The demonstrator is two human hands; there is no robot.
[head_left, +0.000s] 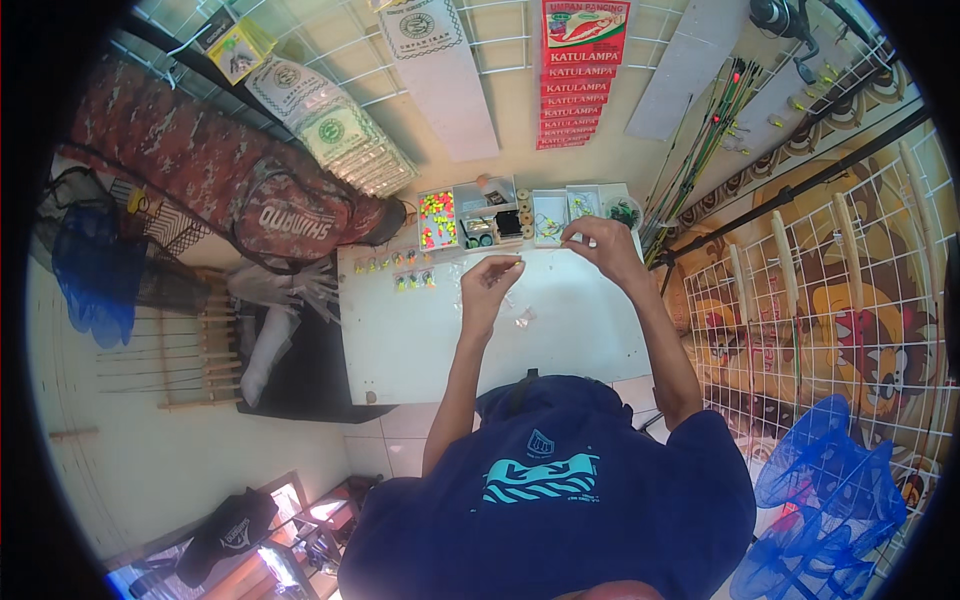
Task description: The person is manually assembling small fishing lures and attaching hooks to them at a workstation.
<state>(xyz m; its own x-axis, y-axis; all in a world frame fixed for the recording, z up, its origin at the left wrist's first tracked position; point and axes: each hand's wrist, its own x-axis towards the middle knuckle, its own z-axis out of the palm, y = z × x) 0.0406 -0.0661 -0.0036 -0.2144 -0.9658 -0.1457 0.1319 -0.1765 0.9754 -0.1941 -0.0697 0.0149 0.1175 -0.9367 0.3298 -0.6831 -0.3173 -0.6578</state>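
Left hand [488,290]: thumb and fingertips pinched above white table [400,345]; anything gripped, and its axis, too small to tell. Right hand [606,247]: fingertips bunched, hold unclear, at near right corner of white tray [549,231]; tray's long axis near-far. Wooden spools [524,216] left of tray; bead box [438,221] farther left; packets [415,281] nearer. Right hand hides near edge of right-hand box [583,201].

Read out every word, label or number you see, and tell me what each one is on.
I won't copy out wording, but here's where it stands:
Red packets: white lettering, large and clear.
Camouflage bag: pale lettering, clear.
White packet: dark lettering below a round emblem; its smallest line is blurred.
Navy shirt: tiny print, too small to read.
Black cap: pale lettering, too blurred to read.
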